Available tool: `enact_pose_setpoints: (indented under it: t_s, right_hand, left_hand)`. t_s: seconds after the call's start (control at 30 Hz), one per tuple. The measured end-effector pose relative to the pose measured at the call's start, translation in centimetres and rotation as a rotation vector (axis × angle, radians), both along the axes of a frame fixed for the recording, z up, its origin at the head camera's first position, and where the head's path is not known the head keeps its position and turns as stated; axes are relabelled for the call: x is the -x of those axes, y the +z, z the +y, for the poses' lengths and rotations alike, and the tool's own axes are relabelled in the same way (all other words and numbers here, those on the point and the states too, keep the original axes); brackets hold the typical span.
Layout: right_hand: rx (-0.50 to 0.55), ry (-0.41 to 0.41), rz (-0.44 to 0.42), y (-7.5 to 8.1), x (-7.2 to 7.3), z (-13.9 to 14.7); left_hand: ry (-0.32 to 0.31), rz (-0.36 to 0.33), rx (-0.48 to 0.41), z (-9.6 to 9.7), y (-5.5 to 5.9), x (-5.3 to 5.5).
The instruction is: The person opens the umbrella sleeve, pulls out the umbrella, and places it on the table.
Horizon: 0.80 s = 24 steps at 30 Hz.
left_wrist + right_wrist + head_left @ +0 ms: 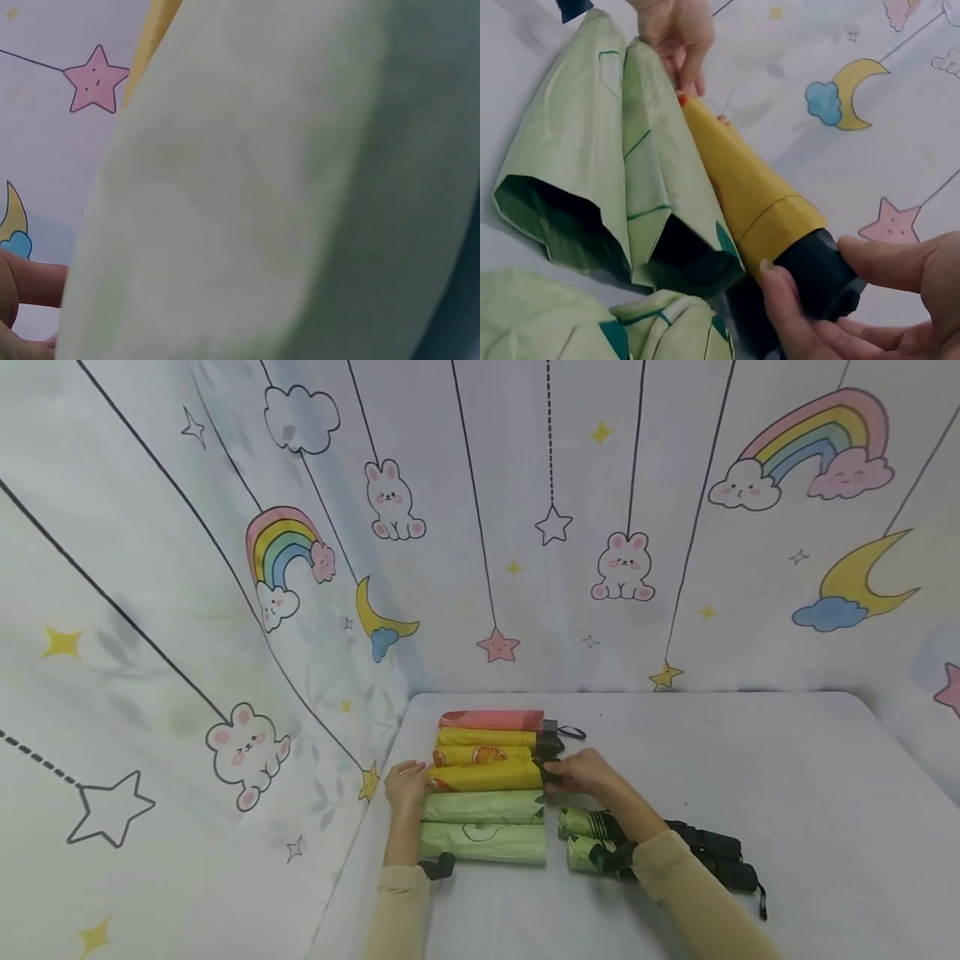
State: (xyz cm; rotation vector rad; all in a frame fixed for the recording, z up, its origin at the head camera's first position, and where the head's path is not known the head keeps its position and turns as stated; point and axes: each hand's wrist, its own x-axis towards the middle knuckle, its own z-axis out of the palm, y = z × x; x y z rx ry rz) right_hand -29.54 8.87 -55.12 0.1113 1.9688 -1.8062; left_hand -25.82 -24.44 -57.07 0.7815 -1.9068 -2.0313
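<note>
A folded yellow umbrella (483,777) lies crosswise, its black handle (817,271) toward the right. My right hand (587,772) pinches that handle between thumb and fingers. At the umbrella's other end, my left hand (406,785) holds the tip with its fingertips, as the right wrist view shows. Nearer to me are two light green umbrella sleeves (480,807), (566,150) with dark hollow ends. One green surface (225,187) fills most of the left wrist view, hiding nearly all of the left hand there.
Beyond the held umbrella lie an orange-slice one (517,755), another yellow one (480,737) and a red one (491,720). Two green umbrellas with black parts (588,853) lie under my right forearm. A white table (787,777) meets a patterned curtain (525,610).
</note>
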Motion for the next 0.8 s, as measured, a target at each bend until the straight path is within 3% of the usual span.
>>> enact_pose_setpoints:
  t_s: [0.13, 0.27, 0.63, 0.8]
  right_hand:
    - [0.110, -0.031, -0.002, 0.4, -0.1, 0.2]
    - [0.154, -0.047, 0.000, 0.7, -0.1, 0.3]
    - [0.199, -0.059, 0.001, 1.8, -0.5, 0.9]
    - [0.191, -0.039, 0.023, 1.8, -0.7, 1.4]
  left_hand:
    - [-0.003, 0.020, -0.056, 0.1, 0.2, 0.1]
    - [0.001, 0.027, -0.079, 0.1, 0.4, 0.1]
    - [-0.013, 0.017, -0.067, 0.0, 0.7, -0.1]
    - [-0.006, 0.030, -0.106, -0.2, 0.6, 0.0]
